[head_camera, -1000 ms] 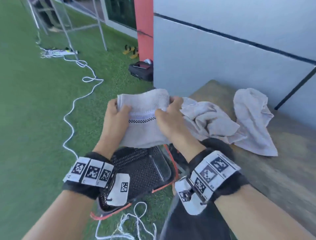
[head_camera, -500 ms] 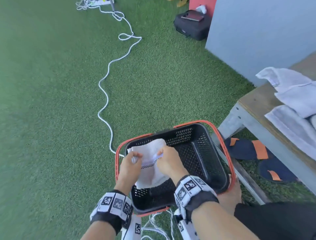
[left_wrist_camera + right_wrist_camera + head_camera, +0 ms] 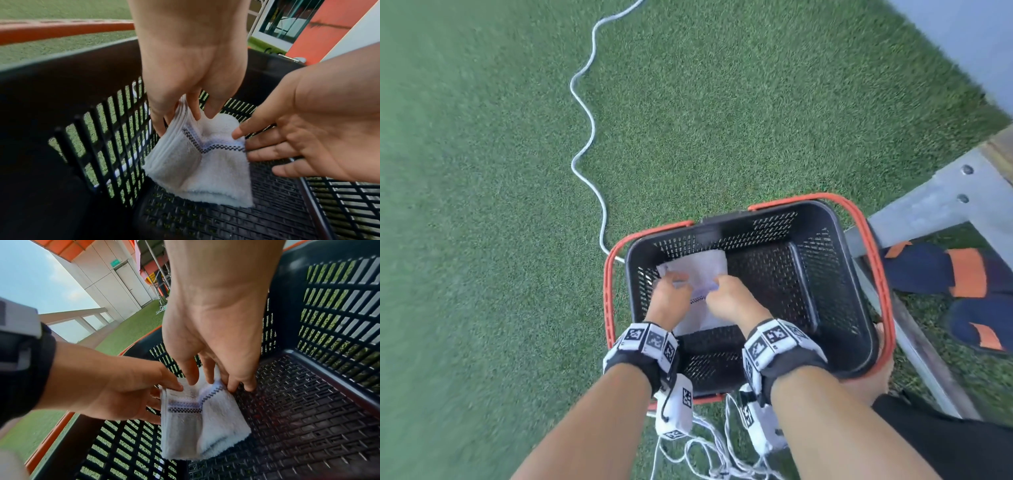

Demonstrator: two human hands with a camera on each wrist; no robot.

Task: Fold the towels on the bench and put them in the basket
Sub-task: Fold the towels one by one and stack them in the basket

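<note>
A folded white towel (image 3: pixel 705 270) with a dark checkered stripe stands in the left part of the black slatted basket (image 3: pixel 835 222) with orange handles, on the grass. My left hand (image 3: pixel 671 291) holds its left edge, thumb on top and fingers behind (image 3: pixel 185 116). My right hand (image 3: pixel 722 291) pinches its right edge between thumb and fingers (image 3: pixel 213 382). The towel's lower end (image 3: pixel 216 191) rests on the basket floor and bends along the stripe. The towels on the bench are out of view.
The bench's grey metal frame (image 3: pixel 945 202) stands right of the basket, with dark sandals with orange straps (image 3: pixel 962 274) beneath it. A white cable (image 3: pixel 585 137) snakes over the grass to the basket's far left corner. The basket's right half holds nothing.
Both hands carried the folded towel from the bench down into the basket and now set it lower against the left wall. The view has tipped down, so the bench towels left the frame.
</note>
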